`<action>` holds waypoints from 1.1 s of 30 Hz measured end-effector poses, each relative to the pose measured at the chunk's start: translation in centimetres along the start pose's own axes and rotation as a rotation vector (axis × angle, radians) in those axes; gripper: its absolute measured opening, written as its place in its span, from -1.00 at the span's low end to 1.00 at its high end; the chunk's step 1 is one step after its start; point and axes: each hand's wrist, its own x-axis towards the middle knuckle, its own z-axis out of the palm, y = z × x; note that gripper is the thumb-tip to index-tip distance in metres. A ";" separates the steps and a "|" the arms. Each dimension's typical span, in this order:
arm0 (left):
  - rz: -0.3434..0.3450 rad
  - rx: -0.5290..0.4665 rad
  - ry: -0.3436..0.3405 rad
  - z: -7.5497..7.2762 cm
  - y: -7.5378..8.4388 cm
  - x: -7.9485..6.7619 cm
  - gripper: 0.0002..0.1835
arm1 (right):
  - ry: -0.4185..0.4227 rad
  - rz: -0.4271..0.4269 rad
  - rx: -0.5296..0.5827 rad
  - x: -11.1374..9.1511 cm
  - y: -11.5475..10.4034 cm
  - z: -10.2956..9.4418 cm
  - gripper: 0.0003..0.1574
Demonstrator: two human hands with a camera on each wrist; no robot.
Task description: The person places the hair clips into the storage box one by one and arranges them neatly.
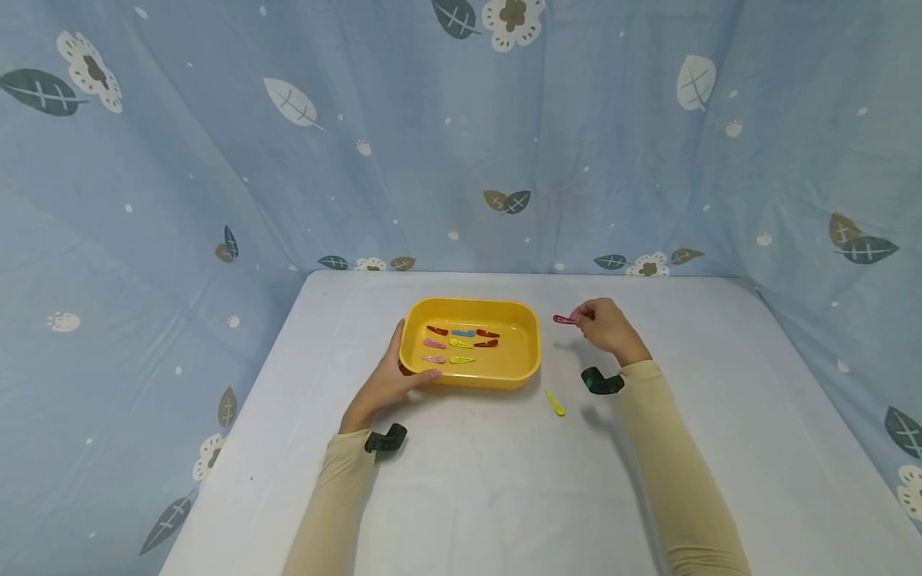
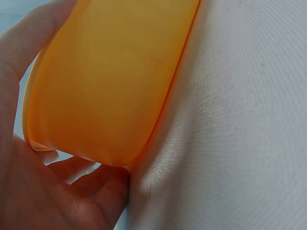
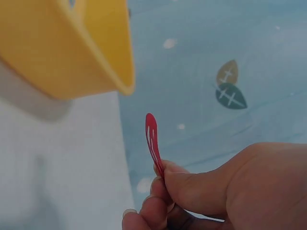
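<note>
A yellow tray (image 1: 504,364) stands on the white table, with several red, blue, pink and yellow snap hair clips (image 1: 461,343) lying apart on its floor. My left hand (image 1: 389,378) grips the tray's left end, thumb over the near rim and fingers around the side; the left wrist view shows the tray wall (image 2: 110,86) inside that grasp. To the right of the tray, my right hand (image 1: 607,326) pinches a red hair clip (image 3: 151,136) by one end between thumb and fingertips, above the table. On the cloth near the tray's right front corner lies a yellow hair clip (image 1: 555,403).
A white cloth (image 1: 475,496) covers the table. Behind it and along both sides hangs a blue curtain (image 1: 403,160) with leaf and flower prints. Dark wrist devices (image 1: 602,382) sit on both forearms over beige sleeves (image 1: 670,456).
</note>
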 end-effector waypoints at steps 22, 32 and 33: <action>-0.011 -0.002 0.004 -0.1 0.1 0.0 0.44 | -0.085 -0.047 0.081 -0.3 -5.2 1.0 -0.66; -0.013 -0.004 0.001 0.0 0.3 0.0 0.44 | -0.150 -0.057 0.110 0.2 -6.8 2.8 -0.64; -0.016 -0.002 0.000 0.0 0.3 0.0 0.43 | -0.153 -0.059 0.113 0.2 -6.9 3.1 -0.64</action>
